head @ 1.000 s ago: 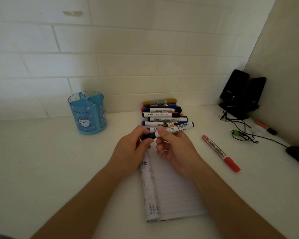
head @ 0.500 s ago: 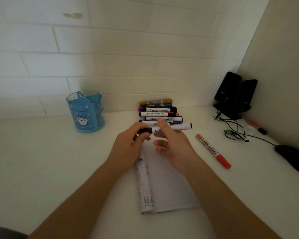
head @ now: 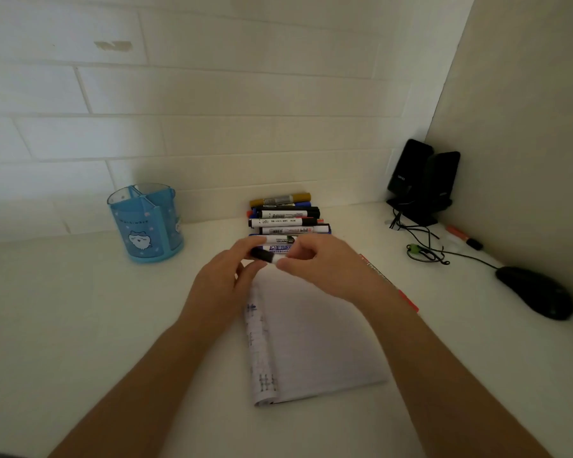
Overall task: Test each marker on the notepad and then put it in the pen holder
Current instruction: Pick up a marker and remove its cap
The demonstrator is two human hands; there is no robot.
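While the pen holder stands left on the surface, left hand pinches the marker by its black cap, right hand pinches its barrel, over the notepad far edge, marker pile just behind.

marker: black-capped, level, pinched by left hand and right hand | notepad: open, flat beneath | pen holder: blue, upright, left | marker pile: stacked behind notepad
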